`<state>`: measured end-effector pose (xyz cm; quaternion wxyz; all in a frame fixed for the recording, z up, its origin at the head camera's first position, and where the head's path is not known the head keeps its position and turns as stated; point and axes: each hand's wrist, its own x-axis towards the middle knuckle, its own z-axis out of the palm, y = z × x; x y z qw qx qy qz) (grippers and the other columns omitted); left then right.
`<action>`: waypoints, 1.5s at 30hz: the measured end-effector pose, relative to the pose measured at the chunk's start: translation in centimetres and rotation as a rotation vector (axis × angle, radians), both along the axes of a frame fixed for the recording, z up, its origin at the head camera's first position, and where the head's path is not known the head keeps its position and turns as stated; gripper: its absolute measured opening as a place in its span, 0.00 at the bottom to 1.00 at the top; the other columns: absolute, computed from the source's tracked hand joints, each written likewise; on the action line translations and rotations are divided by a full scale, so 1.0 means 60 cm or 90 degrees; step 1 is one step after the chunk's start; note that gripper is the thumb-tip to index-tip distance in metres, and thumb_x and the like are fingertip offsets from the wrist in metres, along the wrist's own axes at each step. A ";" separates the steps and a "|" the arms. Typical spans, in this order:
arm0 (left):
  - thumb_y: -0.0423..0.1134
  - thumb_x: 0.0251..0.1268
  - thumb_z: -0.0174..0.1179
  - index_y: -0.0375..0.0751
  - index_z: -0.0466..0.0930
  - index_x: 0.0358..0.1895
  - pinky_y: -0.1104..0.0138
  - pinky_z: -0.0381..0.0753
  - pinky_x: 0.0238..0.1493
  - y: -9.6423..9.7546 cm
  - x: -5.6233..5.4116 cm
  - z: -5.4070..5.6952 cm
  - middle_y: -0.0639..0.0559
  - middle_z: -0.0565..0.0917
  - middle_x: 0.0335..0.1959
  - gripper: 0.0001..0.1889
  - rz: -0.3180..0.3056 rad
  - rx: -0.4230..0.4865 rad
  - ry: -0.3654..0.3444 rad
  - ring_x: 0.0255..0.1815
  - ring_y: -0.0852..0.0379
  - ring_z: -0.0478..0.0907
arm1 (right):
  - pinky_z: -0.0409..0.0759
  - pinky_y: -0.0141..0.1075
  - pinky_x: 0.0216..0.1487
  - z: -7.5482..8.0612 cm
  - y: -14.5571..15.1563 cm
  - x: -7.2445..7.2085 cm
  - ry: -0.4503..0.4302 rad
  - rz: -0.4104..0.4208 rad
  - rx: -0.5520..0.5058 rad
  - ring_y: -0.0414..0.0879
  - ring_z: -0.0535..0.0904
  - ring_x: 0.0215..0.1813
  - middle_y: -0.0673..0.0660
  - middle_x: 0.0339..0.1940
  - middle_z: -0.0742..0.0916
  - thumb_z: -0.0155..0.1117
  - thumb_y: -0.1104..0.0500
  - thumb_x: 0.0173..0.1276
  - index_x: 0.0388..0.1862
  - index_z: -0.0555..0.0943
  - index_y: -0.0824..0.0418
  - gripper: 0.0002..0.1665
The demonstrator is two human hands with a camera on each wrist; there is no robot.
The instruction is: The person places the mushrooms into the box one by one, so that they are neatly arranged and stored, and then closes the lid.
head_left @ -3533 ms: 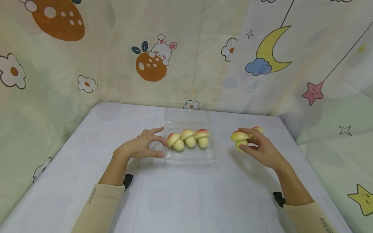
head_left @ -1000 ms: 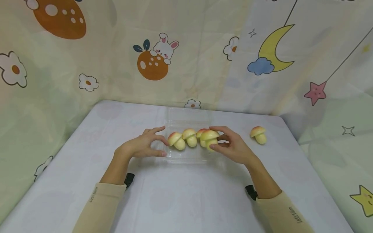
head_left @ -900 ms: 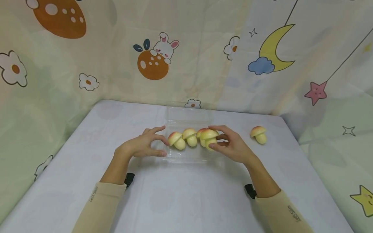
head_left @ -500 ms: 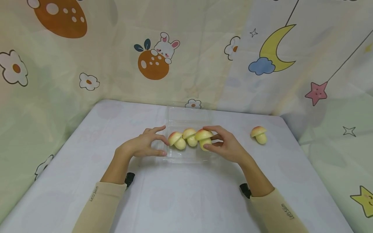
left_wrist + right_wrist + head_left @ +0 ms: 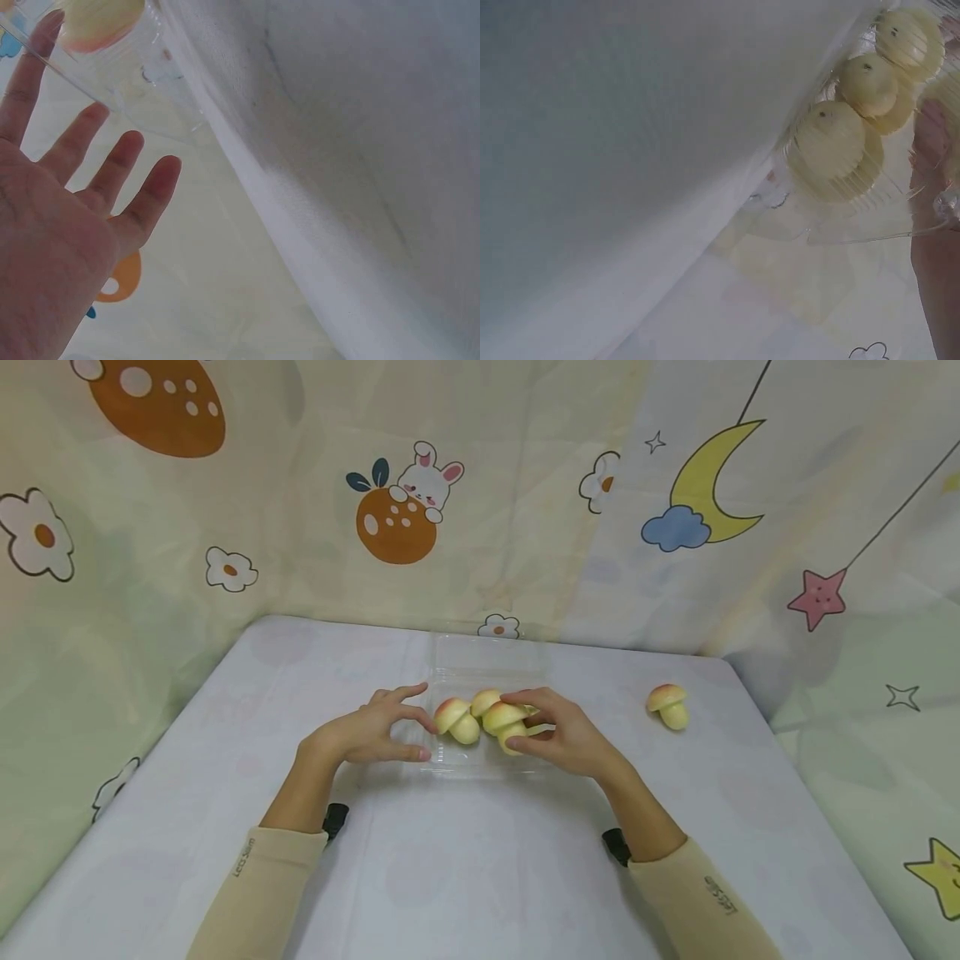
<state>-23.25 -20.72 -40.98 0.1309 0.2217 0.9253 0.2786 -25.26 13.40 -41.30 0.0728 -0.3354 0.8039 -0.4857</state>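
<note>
The right hand [image 5: 562,739] pinches the held mushroom [image 5: 504,718] by its side, thumb at the stem and fingers at the cap, a grip that leaves its base free to be set down. It is at the clear box [image 5: 468,762], in front of the middle mushroom [image 5: 484,701]; whether it touches the floor there cannot be told. The left hand [image 5: 367,733] grasps nothing: its fingers reach out, spread, along the box's left edge, probably to steady such a light thing. The left mushroom [image 5: 457,720] leans near those fingertips, and the right mushroom [image 5: 832,142] is mostly hidden from above by the right hand. The lid [image 5: 491,653] lies back, away from the person, presumably to keep the top accessible. The lone mushroom [image 5: 667,707] rests on the tabletop [image 5: 450,877], well apart, within the right hand's easy reach.
</note>
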 end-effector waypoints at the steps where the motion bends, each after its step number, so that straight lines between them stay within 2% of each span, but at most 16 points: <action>1: 0.64 0.60 0.71 0.64 0.85 0.55 0.30 0.60 0.70 0.000 0.000 0.001 0.54 0.49 0.85 0.22 -0.001 -0.001 0.001 0.82 0.41 0.47 | 0.88 0.44 0.48 -0.001 -0.002 0.000 -0.001 0.005 0.000 0.56 0.84 0.54 0.54 0.66 0.79 0.78 0.61 0.63 0.70 0.77 0.52 0.36; 7: 0.63 0.60 0.70 0.63 0.84 0.55 0.30 0.59 0.70 0.003 0.000 0.004 0.53 0.49 0.85 0.22 -0.004 -0.008 0.001 0.82 0.40 0.47 | 0.88 0.49 0.50 0.000 -0.010 0.002 -0.011 0.034 -0.004 0.58 0.84 0.51 0.58 0.63 0.80 0.77 0.63 0.64 0.69 0.77 0.58 0.35; 15: 0.62 0.60 0.71 0.63 0.85 0.55 0.30 0.59 0.70 0.003 0.000 0.005 0.52 0.50 0.85 0.22 -0.008 -0.009 0.001 0.82 0.40 0.48 | 0.87 0.50 0.51 -0.005 -0.016 -0.002 -0.014 0.043 0.032 0.56 0.85 0.51 0.56 0.61 0.78 0.77 0.62 0.64 0.68 0.78 0.58 0.33; 24: 0.63 0.60 0.71 0.64 0.85 0.54 0.29 0.59 0.70 0.000 -0.001 0.000 0.51 0.50 0.85 0.22 -0.007 -0.004 0.006 0.81 0.39 0.48 | 0.88 0.40 0.50 -0.011 -0.026 -0.005 -0.001 0.073 0.069 0.52 0.85 0.51 0.55 0.61 0.75 0.75 0.59 0.67 0.69 0.78 0.56 0.32; 37: 0.64 0.60 0.70 0.64 0.85 0.54 0.30 0.60 0.69 0.001 0.001 0.002 0.51 0.51 0.85 0.21 -0.012 -0.001 0.010 0.81 0.39 0.48 | 0.87 0.43 0.51 -0.012 -0.034 -0.008 0.004 0.091 0.099 0.52 0.82 0.57 0.56 0.62 0.79 0.75 0.61 0.66 0.70 0.78 0.58 0.33; 45: 0.64 0.60 0.70 0.64 0.85 0.55 0.29 0.59 0.69 0.000 0.000 0.001 0.51 0.50 0.85 0.22 -0.012 0.001 0.009 0.81 0.39 0.48 | 0.87 0.41 0.50 -0.016 -0.036 -0.008 0.014 0.088 0.110 0.54 0.84 0.53 0.58 0.64 0.79 0.75 0.61 0.67 0.71 0.75 0.60 0.34</action>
